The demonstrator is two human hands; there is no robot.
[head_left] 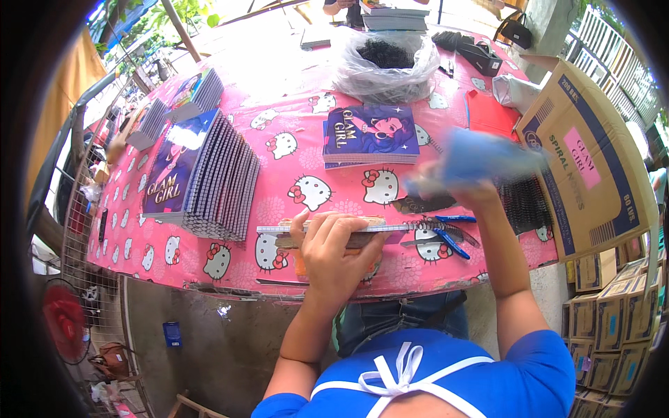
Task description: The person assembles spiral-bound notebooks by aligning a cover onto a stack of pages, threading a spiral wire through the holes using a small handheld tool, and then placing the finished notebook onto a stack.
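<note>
My left hand (332, 249) is closed round a spiral notebook (268, 228) standing edge-on near the table's front edge, its fingers over the top and thumb below. A dark coil (422, 225) sticks out from the notebook's right end. Just right of it lie blue-handled pliers (454, 244). My right hand (477, 195) is raised above the table, smeared by motion, and wrapped round a blurred blue object (484, 159) whose kind I cannot make out. Behind the notebook is a short pile of purple-covered notebooks (373, 136).
Tall stacks of bound notebooks (223, 181) stand at the left on the pink patterned table (279, 191). A plastic bag (348, 76) holds black coils at the back. Loose black coils (521, 205) lie beside a large carton (592, 167) at the right.
</note>
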